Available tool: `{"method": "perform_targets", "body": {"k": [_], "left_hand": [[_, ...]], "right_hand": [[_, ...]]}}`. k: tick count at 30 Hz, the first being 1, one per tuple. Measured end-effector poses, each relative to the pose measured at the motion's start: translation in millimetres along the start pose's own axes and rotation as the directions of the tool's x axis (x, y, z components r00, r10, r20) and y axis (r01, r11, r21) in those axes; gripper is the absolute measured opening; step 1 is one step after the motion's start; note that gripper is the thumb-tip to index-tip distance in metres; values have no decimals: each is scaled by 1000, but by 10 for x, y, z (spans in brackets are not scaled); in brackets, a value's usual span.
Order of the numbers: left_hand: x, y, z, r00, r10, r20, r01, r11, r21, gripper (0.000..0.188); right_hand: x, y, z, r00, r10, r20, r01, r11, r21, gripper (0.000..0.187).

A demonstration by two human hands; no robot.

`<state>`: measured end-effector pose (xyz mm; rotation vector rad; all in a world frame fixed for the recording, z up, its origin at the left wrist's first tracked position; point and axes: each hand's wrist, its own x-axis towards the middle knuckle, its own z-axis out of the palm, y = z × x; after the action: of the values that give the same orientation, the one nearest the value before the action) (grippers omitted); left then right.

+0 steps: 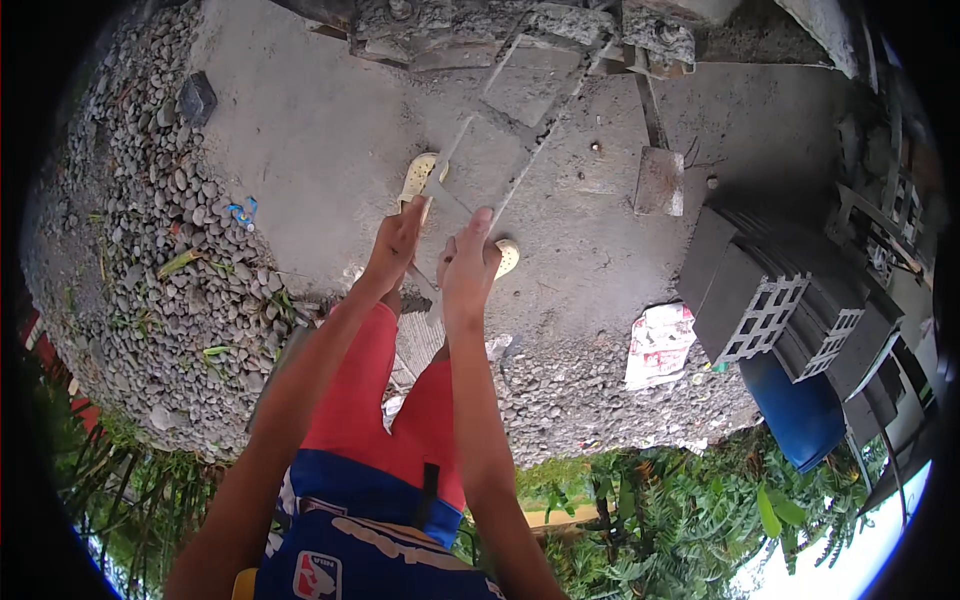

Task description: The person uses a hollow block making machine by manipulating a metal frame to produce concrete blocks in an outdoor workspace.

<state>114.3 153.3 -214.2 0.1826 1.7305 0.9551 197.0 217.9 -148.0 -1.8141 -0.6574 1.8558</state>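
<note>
Ladder-shaped frame (507,121) slants toward the far edge of the concrete slab (300,130); left hand (394,245) and right hand (468,268) have fingers clasped round its near end.

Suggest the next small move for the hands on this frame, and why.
I'd probably raise the ladder-like frame slightly, both hands together: the left hand and right hand grip its near end, while its far end reaches the rough concrete pieces, where it might catch. Whether it touches them, I can't tell.
</note>
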Motion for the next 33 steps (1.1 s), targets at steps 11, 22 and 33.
{"method": "perform_targets", "body": {"k": [11,22,33], "left_hand": [[71,-7,-1,983,146,-114,-136,987,86,50],[267,-138,19,984,162,-76,-149,976,157,52],[191,36,28,980,147,-137,-155,987,-47,48]], "right_hand": [[128,39,121,999,-22,42,29,988,-151,49],[253,306,189,994,-105,-24,97,968,-229,51],[286,314,211,986,-168,-5,166,976,-137,49]]}}
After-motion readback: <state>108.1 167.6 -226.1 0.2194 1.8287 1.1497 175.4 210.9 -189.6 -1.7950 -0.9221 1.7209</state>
